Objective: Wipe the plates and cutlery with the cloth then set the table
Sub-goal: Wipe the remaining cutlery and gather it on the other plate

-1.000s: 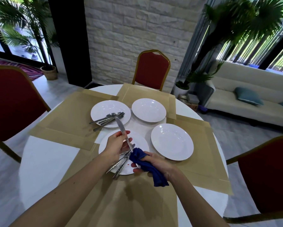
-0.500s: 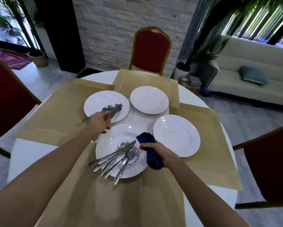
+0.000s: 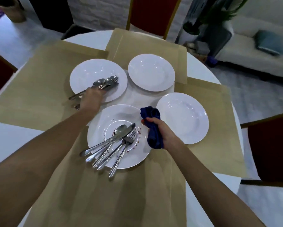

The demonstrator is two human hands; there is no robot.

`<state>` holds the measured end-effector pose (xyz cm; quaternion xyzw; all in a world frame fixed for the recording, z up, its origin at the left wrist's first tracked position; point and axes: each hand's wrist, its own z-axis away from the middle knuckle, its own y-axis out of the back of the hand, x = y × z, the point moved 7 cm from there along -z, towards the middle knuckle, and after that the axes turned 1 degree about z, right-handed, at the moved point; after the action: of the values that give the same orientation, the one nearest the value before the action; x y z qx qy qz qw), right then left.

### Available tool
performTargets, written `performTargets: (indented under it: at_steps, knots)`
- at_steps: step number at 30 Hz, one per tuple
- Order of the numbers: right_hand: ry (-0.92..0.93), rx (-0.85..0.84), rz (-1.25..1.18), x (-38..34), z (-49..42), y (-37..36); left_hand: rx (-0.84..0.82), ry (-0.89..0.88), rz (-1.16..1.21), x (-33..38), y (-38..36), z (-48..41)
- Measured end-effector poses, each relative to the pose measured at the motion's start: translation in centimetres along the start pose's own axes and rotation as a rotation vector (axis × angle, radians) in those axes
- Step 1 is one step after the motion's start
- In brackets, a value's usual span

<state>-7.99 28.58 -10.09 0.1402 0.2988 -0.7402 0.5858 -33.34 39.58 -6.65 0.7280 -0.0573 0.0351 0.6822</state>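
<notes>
Left hand (image 3: 92,99) was laid over the near rim of the far-left plate (image 3: 91,71), on the handles of a small pile of cutlery (image 3: 107,81) resting there. Its fingers were hidden under the back of the hand, so it could not be told whether a piece was gripped or merely touched.

The right hand (image 3: 162,133) was closed round a bunched blue cloth (image 3: 153,128), which was held at the right rim of the near plate (image 3: 129,115). That plate was speckled with red spots. A heap of forks, a spoon and a knife (image 3: 119,133) lay in it, with the handles overhanging its near-left rim onto the placemat (image 3: 121,194). Two more plates, the far plate (image 3: 151,72) and the right plate (image 3: 182,117), were grouped close by, with nothing in them.

The cutlery-wiping step was judged to be in hand, with finished pieces being gathered on the far-left plate. For the next move, the left hand would need to be brought to the heap and one piece lifted out by its handle. The cloth could then be drawn along that piece. The spotted plate was yet to be wiped, and no place had been set.
</notes>
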Motion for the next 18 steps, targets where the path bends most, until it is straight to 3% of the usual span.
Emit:
performTargets:
  at_steps: [5, 10, 13, 18]
  knots:
    - [-0.004, -0.009, -0.039, 1.0, -0.5, 0.5, 0.06, -0.041, -0.043, 0.2, -0.5, 0.8]
    - [0.059, 0.001, -0.058, 0.5, 0.1, 0.8, 0.136, -0.068, 0.248, 3.8, 2.3, 7.5]
    - [0.045, -0.032, -0.096, 0.8, 1.3, 0.2, -0.002, -0.036, 0.349, 4.3, 2.1, 12.8]
    - [0.04, -0.077, -0.071, 1.8, 4.0, -0.9, -0.185, -0.083, 0.116, 4.7, 0.2, 17.7]
